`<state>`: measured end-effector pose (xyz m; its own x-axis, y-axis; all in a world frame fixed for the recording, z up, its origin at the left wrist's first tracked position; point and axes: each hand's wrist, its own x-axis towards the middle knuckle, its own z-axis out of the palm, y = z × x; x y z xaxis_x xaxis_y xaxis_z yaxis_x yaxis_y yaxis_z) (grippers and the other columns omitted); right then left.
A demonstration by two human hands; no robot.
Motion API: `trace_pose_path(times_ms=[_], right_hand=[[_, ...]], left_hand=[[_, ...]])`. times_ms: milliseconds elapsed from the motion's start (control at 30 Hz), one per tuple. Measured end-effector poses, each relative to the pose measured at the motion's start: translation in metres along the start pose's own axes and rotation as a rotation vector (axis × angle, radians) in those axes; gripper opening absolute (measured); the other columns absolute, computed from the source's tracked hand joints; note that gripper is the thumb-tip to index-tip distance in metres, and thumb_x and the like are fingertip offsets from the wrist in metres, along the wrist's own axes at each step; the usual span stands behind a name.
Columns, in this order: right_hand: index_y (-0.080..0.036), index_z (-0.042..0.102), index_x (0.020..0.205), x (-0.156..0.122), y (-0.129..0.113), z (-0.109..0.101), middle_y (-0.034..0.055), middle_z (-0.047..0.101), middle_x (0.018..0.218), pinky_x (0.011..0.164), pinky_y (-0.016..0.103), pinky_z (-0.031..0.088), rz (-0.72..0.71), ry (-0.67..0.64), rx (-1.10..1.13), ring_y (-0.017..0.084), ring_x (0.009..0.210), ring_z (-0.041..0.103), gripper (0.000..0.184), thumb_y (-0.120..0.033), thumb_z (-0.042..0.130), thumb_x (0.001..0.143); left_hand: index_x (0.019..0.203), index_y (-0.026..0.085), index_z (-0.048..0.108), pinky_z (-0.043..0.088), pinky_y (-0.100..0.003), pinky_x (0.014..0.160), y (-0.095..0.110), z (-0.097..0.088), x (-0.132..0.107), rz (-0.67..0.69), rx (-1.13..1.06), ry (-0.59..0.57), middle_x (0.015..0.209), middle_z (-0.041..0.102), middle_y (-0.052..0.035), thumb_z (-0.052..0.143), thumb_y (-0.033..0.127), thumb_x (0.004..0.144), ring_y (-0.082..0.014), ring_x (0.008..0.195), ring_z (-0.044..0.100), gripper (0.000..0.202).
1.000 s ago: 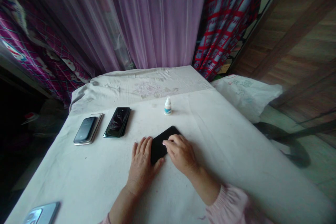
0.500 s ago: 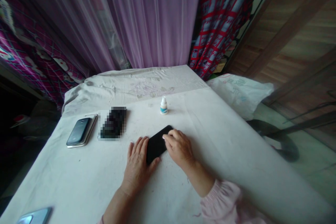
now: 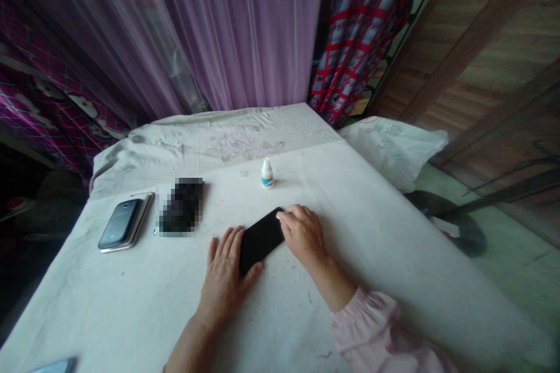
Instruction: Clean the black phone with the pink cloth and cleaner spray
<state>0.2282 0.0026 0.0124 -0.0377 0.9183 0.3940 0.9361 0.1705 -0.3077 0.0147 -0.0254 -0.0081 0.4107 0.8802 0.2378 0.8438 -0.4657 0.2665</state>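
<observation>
A black smartphone lies flat and slanted on the white cloth, its dark face up. My left hand grips its near left end, with fingers along one side and the thumb at the near edge. At the far right end, my right hand has its fingers curled and pinched together over the phone's corner. A small pale spot shows at those fingertips; I cannot make out whether it is a nail or something held. Beyond the phone stands a small white dropper bottle with a blue label, upright and untouched.
Stacked phones lie at the left, beside a blurred-out dark object. Another phone is cut off at the bottom left. The table's white cloth ends at the right near a plastic bag. Purple curtains hang behind.
The whole view has shifted slightly, so things sit a little further left. My right hand has shifted slightly along the phone's far end; my left hand keeps its hold.
</observation>
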Motion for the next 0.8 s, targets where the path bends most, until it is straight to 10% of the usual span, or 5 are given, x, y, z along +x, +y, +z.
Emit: trace_pose_path(times_ms=[800], right_hand=[[-0.024, 0.07, 0.091, -0.006, -0.032, 0.005, 0.003, 0.063, 0.088, 0.073, 0.031, 0.035, -0.164, -0.096, 0.094, 0.017, 0.083, 0.053, 0.017, -0.014, 0.056, 0.088]], left_hand=[[0.143, 0.016, 0.033, 0.021, -0.057, 0.113, 0.001, 0.001, 0.001, 0.008, -0.003, 0.011, 0.141, 0.05, -0.0167, 0.053, 0.048, 0.089, -0.0318, 0.135, 0.039, 0.066]])
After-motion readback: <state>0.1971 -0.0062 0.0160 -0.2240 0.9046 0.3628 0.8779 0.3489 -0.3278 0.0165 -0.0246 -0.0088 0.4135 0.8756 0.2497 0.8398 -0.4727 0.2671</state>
